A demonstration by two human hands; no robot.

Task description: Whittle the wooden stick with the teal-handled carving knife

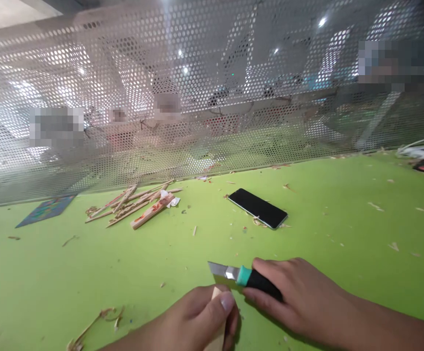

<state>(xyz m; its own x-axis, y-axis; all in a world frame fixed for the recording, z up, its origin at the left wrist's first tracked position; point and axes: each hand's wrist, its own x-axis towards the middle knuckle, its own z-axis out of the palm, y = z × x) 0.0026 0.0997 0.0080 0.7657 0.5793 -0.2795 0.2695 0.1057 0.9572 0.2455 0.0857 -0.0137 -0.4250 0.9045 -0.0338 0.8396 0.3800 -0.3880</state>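
My right hand is wrapped round the black and teal handle of a utility knife, whose blade points left. Just below the blade, my left hand grips a pale wooden stick between thumb and fingers; its tip shows above the thumb, and its lower part runs out of the frame. Blade and stick look slightly apart. Beyond the hands, a black phone lies flat on the green table.
A pile of wooden sticks and a red-stained wooden piece lie at the back left, beside a blue-grey card. Wood shavings are scattered about. A perforated screen borders the far edge. White cables sit at far right.
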